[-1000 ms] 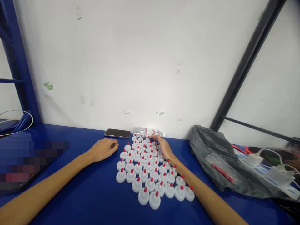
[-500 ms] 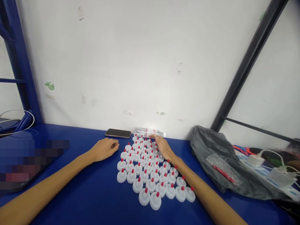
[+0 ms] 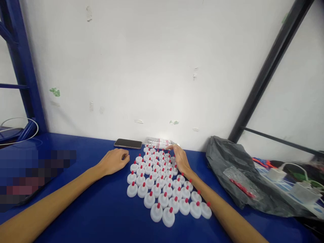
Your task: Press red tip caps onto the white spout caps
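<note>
Many white round bottle caps with red nozzle tips (image 3: 157,190) stand upright in a tight, staggered group on the blue table. My right hand (image 3: 180,158) is at the far right edge of this group, fingers stretched out and bent a little to the left, beside the rear caps. Whether its fingertips touch a cap is hard to make out. Left of the group, my left hand (image 3: 115,160) rests on the table with its fingers curled in. Nothing shows in it, and it is apart from the caps.
A black phone (image 3: 128,143) and a clear plastic bottle (image 3: 159,142) lie along the wall. At right, a grey plastic bag (image 3: 220,162) carries a small clear packet with red pieces (image 3: 242,188), near a power strip (image 3: 278,185). A blurred dark object (image 3: 37,179) is at left.
My right hand has shifted slightly to the right, uncovering more of the rear caps. My left hand stays in place, and the caps look unmoved. The view has shifted a little.
</note>
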Demonstrator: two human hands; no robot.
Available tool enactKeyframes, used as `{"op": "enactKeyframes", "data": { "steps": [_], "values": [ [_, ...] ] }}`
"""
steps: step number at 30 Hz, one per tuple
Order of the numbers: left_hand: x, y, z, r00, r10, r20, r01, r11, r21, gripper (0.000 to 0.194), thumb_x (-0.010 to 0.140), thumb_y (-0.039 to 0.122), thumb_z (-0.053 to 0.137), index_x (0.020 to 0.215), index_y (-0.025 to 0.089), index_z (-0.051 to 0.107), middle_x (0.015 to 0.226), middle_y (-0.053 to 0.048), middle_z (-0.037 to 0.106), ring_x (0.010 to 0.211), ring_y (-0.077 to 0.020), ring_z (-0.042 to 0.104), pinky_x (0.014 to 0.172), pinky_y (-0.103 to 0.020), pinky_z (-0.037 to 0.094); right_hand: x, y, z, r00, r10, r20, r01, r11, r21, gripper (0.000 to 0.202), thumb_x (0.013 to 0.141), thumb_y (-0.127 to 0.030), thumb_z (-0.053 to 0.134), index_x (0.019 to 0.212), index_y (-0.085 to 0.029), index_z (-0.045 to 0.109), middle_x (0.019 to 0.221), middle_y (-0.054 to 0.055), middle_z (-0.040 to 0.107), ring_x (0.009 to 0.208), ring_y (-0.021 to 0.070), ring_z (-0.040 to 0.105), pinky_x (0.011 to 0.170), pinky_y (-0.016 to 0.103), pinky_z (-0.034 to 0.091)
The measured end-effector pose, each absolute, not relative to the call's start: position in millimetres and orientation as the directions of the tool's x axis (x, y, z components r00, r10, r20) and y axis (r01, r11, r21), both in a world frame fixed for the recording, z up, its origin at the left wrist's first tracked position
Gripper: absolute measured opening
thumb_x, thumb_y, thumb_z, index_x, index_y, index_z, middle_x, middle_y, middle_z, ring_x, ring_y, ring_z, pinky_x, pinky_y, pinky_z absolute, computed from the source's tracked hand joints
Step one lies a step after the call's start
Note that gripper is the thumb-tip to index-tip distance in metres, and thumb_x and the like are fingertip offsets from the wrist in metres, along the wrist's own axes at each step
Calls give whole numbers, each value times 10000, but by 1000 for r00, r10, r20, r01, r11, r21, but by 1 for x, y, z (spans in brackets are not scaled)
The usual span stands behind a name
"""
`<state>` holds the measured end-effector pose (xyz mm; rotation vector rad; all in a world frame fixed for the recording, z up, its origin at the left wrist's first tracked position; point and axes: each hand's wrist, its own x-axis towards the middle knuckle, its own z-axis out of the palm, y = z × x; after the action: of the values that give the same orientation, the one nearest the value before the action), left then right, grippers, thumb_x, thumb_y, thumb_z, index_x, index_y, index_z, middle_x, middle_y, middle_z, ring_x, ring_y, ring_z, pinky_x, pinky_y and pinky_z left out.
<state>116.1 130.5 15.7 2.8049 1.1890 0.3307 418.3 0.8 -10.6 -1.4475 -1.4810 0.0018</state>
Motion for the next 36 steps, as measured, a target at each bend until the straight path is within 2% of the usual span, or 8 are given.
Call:
{"op": "enactKeyframes", "data": {
  "steps": [7, 11, 17, 20, 24, 36],
  "values": [
    [113, 133, 20, 637, 729, 249, 720, -679, 146, 282, 1002, 392, 645, 1168, 166, 676, 1145, -65, 716, 989, -211, 704, 878, -428, 603, 420, 6, -13, 219, 774, 594, 761, 245, -600, 334, 999, -435, 484, 972, -235, 750, 1049, 61, 749, 1008, 272, 676, 945, 396, 483],
    [113, 132, 17, 667, 707, 233, 693, -704, 152, 274, 1004, 392, 643, 1151, 163, 679, 1108, -57, 722, 942, -197, 708, 846, -407, 610, 422, 8, -15, 220, 787, 576, 759, 233, -608, 262, 942, -334, 507, 969, -236, 749, 1050, 55, 741, 960, 252, 677, 894, 376, 492],
    [115, 129, 14, 748, 635, 192, 615, -772, 159, 260, 1007, 395, 639, 1112, 162, 688, 1054, -44, 727, 889, -181, 708, 814, -384, 613, 424, 9, -18, 254, 807, 533, 731, 200, -652, 230, 917, -267, 541, 1047, -232, 728, 1096, 49, 734, 977, 227, 677, 935, 387, 507],
    [114, 130, 14, 768, 613, 187, 591, -790, 162, 258, 1008, 395, 638, 1102, 160, 689, 1038, -40, 728, 876, -177, 708, 806, -380, 612, 426, 11, -19, 287, 828, 482, 701, 161, -695, 195, 978, -315, 605, 1094, -198, 711, 1086, 53, 739, 972, 209, 692, 943, 410, 531],
    [115, 131, 13, 781, 597, 183, 572, -802, 171, 256, 1008, 392, 639, 1100, 158, 688, 1030, -39, 727, 866, -174, 707, 799, -376, 612, 431, 13, -21, 346, 839, 420, 667, 94, -739, 288, 1022, -434, 624, 1071, -164, 713, 1085, 64, 739, 1009, 212, 702, 968, 445, 546],
    [114, 134, 9, 788, 587, 185, 561, -809, 179, 261, 1007, 393, 639, 1118, 160, 685, 1052, -44, 726, 878, -177, 707, 802, -378, 613, 433, 13, -20, 373, 848, 376, 637, 61, -769, 296, 1024, -439, 622, 1079, -165, 719, 1107, 66, 739, 1048, 222, 698, 998, 462, 536]
  ]
}}
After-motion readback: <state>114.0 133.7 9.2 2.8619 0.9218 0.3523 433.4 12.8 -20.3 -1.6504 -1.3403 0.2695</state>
